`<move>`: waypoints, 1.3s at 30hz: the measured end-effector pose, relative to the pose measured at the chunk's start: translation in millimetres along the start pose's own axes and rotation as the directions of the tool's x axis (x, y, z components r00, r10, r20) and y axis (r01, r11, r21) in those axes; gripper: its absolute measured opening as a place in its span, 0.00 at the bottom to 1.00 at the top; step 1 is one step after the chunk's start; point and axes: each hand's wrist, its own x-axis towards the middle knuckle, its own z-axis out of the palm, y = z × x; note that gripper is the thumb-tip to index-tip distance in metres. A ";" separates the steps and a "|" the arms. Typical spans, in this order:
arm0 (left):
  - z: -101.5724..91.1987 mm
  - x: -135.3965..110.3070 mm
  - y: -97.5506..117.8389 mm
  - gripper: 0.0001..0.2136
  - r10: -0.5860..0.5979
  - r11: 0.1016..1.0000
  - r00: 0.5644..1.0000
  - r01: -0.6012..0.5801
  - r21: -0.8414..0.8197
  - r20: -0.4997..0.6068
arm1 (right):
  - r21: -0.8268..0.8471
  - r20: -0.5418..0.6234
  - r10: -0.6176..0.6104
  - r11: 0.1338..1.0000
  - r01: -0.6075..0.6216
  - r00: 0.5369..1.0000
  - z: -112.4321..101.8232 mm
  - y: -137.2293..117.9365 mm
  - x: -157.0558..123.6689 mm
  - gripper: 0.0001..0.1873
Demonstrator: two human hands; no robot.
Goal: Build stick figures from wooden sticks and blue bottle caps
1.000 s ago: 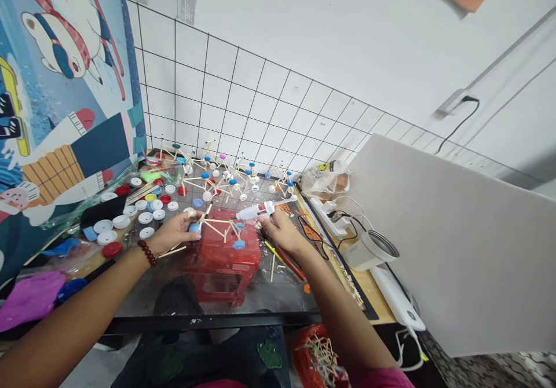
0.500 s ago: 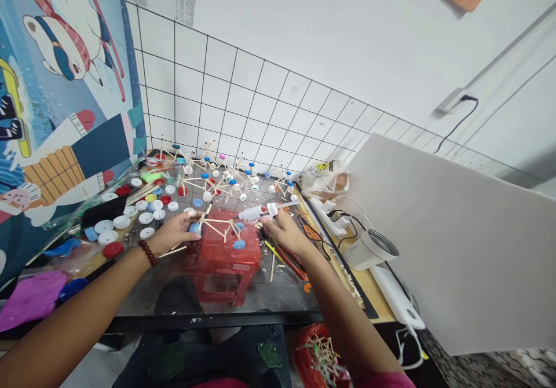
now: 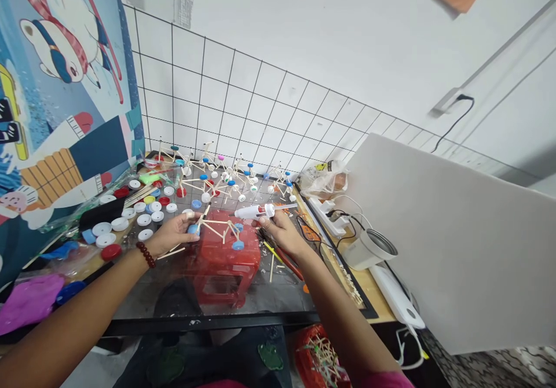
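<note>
Currently, the left hand (image 3: 177,231) grips a pale wooden-stick frame (image 3: 216,222), fitted with three light-blue round caps, over a red plastic stool (image 3: 230,255); the right hand (image 3: 281,234), apart from it, is wrapped around a white plastic glue gun (image 3: 249,212). Similar stick-and-cap models (image 3: 231,183) stand apparently complete at the far side, loose white round caps (image 3: 143,220) lie unattached at left, and the held frame's completeness cannot be confirmed.

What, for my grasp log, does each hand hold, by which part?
Left hand: stick frame, at its left end; right hand: glue gun, by its hidden handle.
</note>
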 end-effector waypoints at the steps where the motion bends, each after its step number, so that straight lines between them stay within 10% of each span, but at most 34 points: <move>1: -0.2 0.0 -0.4 0.31 0.000 1.000 1.000 0.000 0.005 0.002 | -0.007 0.013 -0.009 1.000 0.009 1.000 0.8 -0.7 0.6 0.15; 39: 2.8 -2.0 4.3 0.30 -0.035 0.999 0.999 0.035 0.003 0.004 | -0.335 -0.032 -0.081 0.940 0.066 0.996 -3.6 -1.3 -6.3 0.17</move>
